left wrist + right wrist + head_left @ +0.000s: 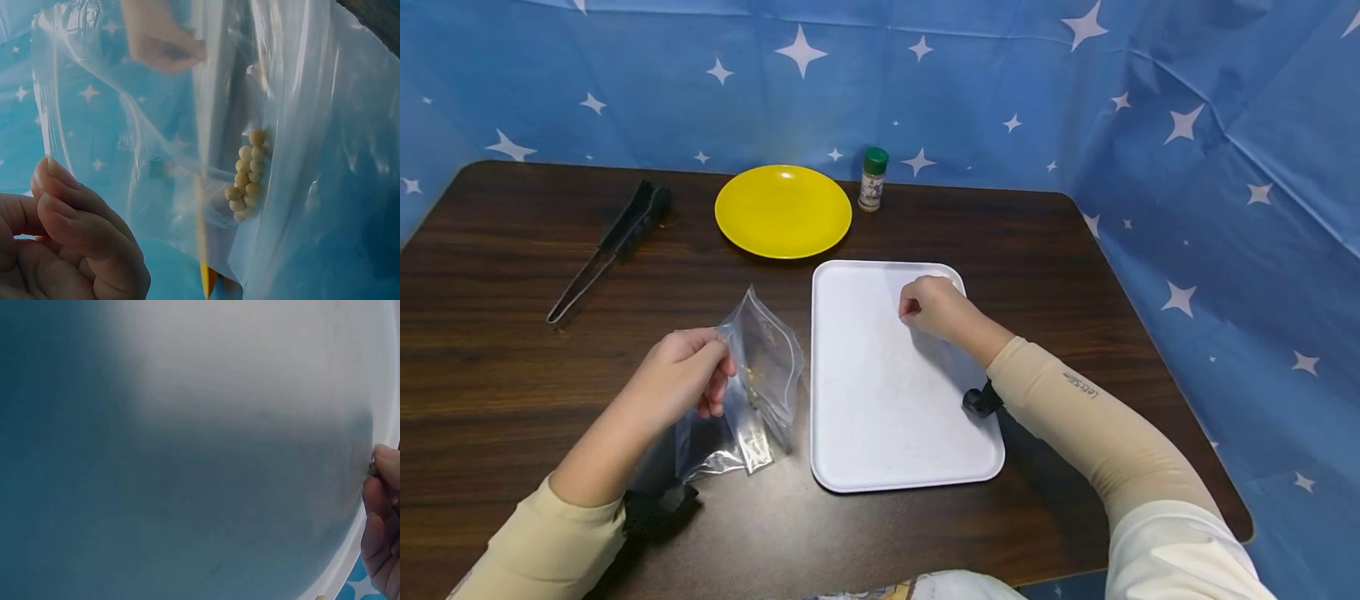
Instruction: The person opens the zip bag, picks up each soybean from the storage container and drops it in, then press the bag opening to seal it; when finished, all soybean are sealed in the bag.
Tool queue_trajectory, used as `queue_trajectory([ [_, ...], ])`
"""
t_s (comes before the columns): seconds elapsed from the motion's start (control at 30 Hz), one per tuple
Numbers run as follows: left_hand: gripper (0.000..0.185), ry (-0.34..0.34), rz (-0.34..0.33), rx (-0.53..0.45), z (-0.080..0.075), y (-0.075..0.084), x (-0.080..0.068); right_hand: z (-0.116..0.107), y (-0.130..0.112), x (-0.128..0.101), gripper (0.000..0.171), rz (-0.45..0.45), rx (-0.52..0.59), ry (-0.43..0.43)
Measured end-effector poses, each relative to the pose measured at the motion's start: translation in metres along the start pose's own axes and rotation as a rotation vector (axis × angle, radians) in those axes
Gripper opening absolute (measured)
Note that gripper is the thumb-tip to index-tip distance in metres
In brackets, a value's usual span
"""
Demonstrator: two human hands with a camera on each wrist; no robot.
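Note:
My left hand (688,375) pinches the upper edge of a clear plastic zip bag (767,367) and holds it tilted above the dark table, left of a white tray (880,417). Several small pale yellow beans (248,175) lie clustered inside the bag (300,125), beside my curled fingers (69,244). My right hand (928,304) hovers over the tray's far part with its fingers curled. In the right wrist view its fingertips (381,519) pinch a small tan bean (372,467) just above the tray (250,394).
A yellow plate (782,210) lies beyond the tray, with a green-capped spice jar (872,179) at its right. Black tongs (613,246) lie at the far left of the wooden table (490,350). A blue starred cloth (1225,167) hangs behind and to the right.

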State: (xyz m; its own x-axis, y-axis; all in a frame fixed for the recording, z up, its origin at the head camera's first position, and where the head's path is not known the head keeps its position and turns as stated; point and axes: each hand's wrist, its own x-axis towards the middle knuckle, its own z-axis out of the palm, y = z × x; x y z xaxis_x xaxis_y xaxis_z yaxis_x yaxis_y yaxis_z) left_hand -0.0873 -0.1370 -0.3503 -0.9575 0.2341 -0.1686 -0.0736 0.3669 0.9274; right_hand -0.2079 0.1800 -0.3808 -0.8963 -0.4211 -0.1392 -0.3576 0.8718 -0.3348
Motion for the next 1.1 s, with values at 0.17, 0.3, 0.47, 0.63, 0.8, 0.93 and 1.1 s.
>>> queue_trajectory([
  [0.17,0.029,0.003,-0.004,-0.001,-0.001,-0.001,-0.001,0.001,-0.002,0.001,0.014,-0.015,0.004,0.017],
  [0.3,0.03,0.003,-0.004,-0.002,-0.002,0.0,-0.001,-0.008,-0.016,0.0,0.01,-0.034,0.064,0.049],
  [0.47,0.03,0.0,-0.001,0.0,-0.001,0.001,-0.001,-0.029,-0.059,-0.005,0.003,-0.143,0.192,0.078],
  [0.63,0.027,0.01,-0.004,0.004,-0.001,0.001,-0.001,-0.032,-0.11,-0.005,0.004,-0.409,0.23,0.135],
  [0.8,0.025,0.012,-0.001,-0.013,-0.001,0.001,0.0,-0.022,-0.145,0.0,0.005,-0.556,0.229,0.078],
  [0.93,0.025,0.005,-0.005,-0.026,-0.001,0.002,0.0,-0.013,-0.157,0.002,0.005,-0.572,0.246,0.009],
  [1.1,0.026,0.014,-0.01,-0.01,-0.004,0.002,-0.001,-0.005,-0.162,0.004,0.006,-0.593,0.258,-0.011],
])
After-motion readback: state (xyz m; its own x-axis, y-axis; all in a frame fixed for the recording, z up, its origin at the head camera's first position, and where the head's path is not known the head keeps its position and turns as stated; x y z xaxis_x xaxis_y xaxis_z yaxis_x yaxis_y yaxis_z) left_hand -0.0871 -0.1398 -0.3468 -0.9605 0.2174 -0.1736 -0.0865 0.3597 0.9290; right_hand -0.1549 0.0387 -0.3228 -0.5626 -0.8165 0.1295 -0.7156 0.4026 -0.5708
